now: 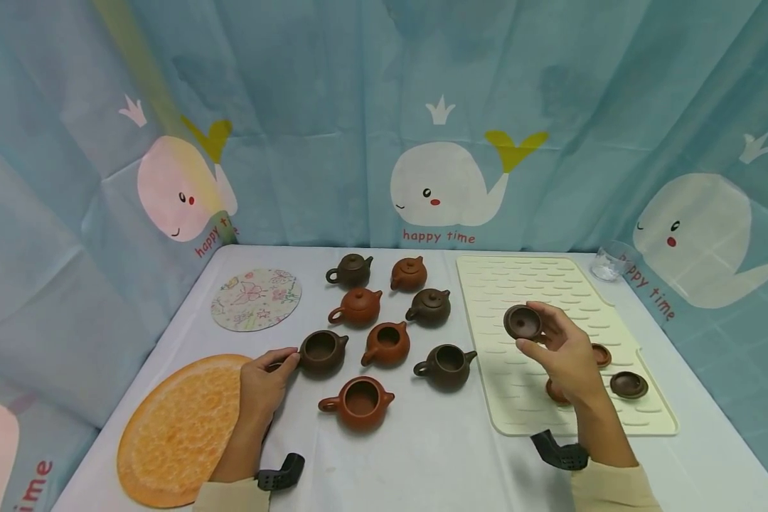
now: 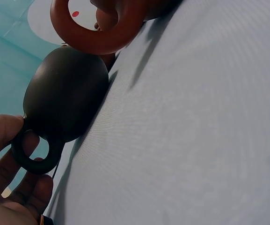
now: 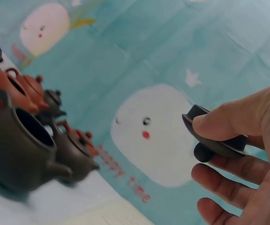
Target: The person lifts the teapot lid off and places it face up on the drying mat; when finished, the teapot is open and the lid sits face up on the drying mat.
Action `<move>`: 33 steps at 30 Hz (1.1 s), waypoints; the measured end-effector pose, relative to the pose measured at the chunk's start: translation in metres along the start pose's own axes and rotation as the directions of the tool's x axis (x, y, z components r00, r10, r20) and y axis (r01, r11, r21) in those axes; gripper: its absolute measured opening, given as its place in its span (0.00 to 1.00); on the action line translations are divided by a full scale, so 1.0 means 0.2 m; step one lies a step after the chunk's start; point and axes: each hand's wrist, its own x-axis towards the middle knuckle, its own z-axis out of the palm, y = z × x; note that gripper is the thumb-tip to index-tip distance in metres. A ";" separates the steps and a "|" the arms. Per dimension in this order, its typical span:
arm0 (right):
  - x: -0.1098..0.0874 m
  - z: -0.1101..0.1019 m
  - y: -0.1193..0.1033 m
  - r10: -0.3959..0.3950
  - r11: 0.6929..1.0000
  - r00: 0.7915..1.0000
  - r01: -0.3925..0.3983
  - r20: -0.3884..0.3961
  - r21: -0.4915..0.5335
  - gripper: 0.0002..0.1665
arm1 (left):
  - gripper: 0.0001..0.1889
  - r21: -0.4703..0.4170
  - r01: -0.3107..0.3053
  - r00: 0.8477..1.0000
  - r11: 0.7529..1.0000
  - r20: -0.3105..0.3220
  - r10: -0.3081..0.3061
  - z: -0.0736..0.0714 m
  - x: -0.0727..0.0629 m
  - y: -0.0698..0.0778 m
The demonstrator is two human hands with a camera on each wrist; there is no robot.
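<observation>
My left hand [image 1: 265,380] pinches the handle of a dark brown teapot [image 1: 322,353], which stands lidless on the white cloth; in the left wrist view, thumb and fingers are around its handle [image 2: 36,164]. Over the cream mat, my right hand [image 1: 566,355] holds a dark teapot lid [image 1: 523,323] by its edge between thumb and fingers. The lid's hollow underside faces the head camera, and in the right wrist view its round knob [image 3: 203,152] points downward. Other lidless pots nearby are two reddish ones [image 1: 386,345] [image 1: 362,404] and a dark one [image 1: 446,368].
Several lidded teapots [image 1: 356,307] stand farther back. On the mat [image 1: 518,419] lie a dark lid [image 1: 628,385] and two reddish lids [image 1: 601,355], one partly behind my right hand. A clear cup [image 1: 609,263] is back right; round mats [image 1: 179,434] [image 1: 256,299] lie left.
</observation>
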 end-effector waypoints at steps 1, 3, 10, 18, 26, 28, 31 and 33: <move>-0.01 -0.02 0.01 0.006 1.000 1.000 -0.006 -0.009 -0.013 0.35 | 0.07 -0.004 -0.001 1.000 1.000 0.000 0.001 0.00 0.00 0.00; -0.02 -0.05 0.02 0.019 0.999 1.000 -0.020 -0.018 -0.044 0.35 | 0.07 -0.010 -0.001 1.000 1.000 0.002 0.001 0.00 0.00 0.00; -0.05 -0.15 0.08 0.060 0.967 0.992 -0.085 -0.108 -0.240 0.36 | 0.07 0.005 -0.003 1.000 1.000 0.005 0.003 0.01 0.00 0.00; -0.08 -0.23 0.16 0.144 0.870 0.974 -0.209 -0.174 -0.446 0.35 | 0.07 0.004 -0.006 1.000 1.000 -0.004 0.006 0.00 0.00 0.01; -0.10 -0.26 0.21 0.314 0.785 0.934 -0.355 -0.168 -0.508 0.36 | 0.07 0.025 0.000 1.000 1.000 0.007 0.000 0.00 0.00 0.01; -0.09 -0.27 0.23 0.364 0.762 0.918 -0.392 -0.160 -0.516 0.38 | 0.07 0.025 0.001 1.000 1.000 0.007 -0.001 0.00 0.00 0.01; -0.09 -0.28 0.25 0.414 0.731 0.899 -0.420 -0.139 -0.537 0.39 | 0.07 0.022 -0.002 1.000 1.000 0.005 0.002 0.00 0.00 0.01; -0.09 -0.28 0.25 0.439 0.704 0.888 -0.435 -0.138 -0.562 0.39 | 0.07 0.021 -0.007 1.000 1.000 0.003 0.007 0.00 0.00 0.01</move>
